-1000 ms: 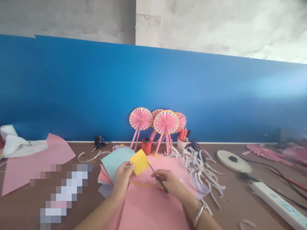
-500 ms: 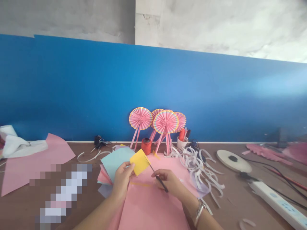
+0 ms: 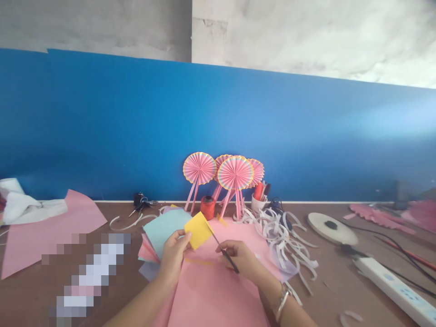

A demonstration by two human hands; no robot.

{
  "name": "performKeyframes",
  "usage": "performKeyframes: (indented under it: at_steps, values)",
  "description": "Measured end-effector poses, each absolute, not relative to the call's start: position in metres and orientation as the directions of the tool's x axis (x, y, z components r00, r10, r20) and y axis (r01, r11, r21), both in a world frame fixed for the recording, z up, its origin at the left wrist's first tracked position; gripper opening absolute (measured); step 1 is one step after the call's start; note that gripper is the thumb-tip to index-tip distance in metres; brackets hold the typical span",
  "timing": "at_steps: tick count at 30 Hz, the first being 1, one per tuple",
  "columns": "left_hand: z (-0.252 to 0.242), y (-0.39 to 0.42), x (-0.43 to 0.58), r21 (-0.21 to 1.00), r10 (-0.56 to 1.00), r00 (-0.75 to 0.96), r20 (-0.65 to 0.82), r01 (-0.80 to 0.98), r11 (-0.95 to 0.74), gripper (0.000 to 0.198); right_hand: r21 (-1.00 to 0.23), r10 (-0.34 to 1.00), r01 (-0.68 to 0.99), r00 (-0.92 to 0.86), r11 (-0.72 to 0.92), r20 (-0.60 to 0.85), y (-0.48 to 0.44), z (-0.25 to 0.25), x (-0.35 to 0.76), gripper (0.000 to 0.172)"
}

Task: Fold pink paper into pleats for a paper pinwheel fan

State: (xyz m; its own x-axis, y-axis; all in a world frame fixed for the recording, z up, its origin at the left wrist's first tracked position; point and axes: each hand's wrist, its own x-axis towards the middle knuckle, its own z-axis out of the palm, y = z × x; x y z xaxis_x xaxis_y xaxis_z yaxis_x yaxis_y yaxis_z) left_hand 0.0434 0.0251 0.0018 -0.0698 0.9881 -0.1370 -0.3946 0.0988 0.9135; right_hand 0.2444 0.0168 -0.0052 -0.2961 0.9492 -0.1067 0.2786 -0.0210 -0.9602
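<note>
My left hand point(image 3: 175, 256) pinches the left corner of a small square of yellow paper point(image 3: 198, 229), held tilted above pink sheets. In my right hand point(image 3: 238, 259) is a slim blade with a dark handle point(image 3: 230, 261); whether it is a knife or scissors I cannot tell. Its thin blade lies along the right edge of the yellow paper. Below both hands spreads a large pink sheet point(image 3: 218, 295), with a narrow yellow strip point(image 3: 199, 262) on it. Light blue paper point(image 3: 166, 227) fans out beside my left hand.
Pink pleated paper fans point(image 3: 235, 173) stand against the blue panel point(image 3: 136, 122), near a red spool point(image 3: 207, 208) and a white pen cup point(image 3: 259, 203). Curled white strips point(image 3: 296, 250) heap at right. Farther right lie a white disc point(image 3: 332, 229) and a power strip point(image 3: 395, 286). Keys point(image 3: 141, 202) sit left.
</note>
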Motion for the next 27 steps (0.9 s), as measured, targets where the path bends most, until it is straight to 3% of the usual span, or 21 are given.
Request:
performKeyframes:
  at_steps: [27]
  values:
    - [0.0035, 0.0208, 0.0468, 0.915, 0.990, -0.012, -0.142, -0.384, 0.127, 0.040, -0.961, 0.958, 0.273, -0.262, -0.040, -0.114, 0.0159, -0.0026, 0.2411, 0.023]
